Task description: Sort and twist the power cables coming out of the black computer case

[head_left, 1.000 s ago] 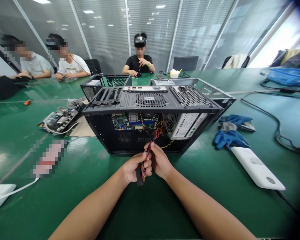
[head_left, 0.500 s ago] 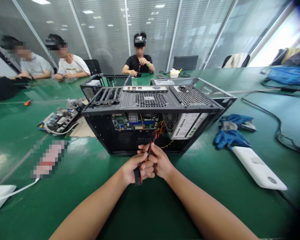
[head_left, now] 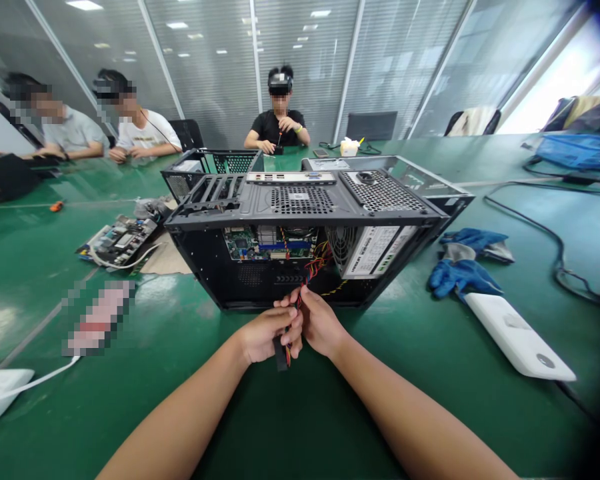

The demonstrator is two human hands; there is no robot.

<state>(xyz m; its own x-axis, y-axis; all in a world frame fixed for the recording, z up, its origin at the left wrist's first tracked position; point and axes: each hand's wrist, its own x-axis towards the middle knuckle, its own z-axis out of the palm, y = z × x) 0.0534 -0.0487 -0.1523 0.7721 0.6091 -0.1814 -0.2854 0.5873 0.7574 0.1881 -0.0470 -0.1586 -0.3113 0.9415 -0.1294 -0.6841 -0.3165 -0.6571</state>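
An opened computer case (head_left: 300,207) lies in front of me, its open side facing me. Inside it are a motherboard (head_left: 270,244) and a power supply (head_left: 375,252) with a fan and a label. From the power supply a bundle of coloured cables (head_left: 316,267) runs out to my hands. My left hand (head_left: 273,331) is closed around the cable bundle, and a black connector (head_left: 281,355) hangs below its fingers. My right hand (head_left: 320,321) pinches the same bundle just above, close beside the left fingers.
To the left lie a loose circuit board (head_left: 120,240) and a pixelated pink object (head_left: 103,317). Blue gloves (head_left: 463,273) and a white power strip (head_left: 520,337) lie on the right. Another case (head_left: 215,161) stands behind. Several people sit across the green table (head_left: 395,400).
My left fingers have closed in more around the cables and shifted slightly. The black connector has moved a little to the right. The computer case stays put.
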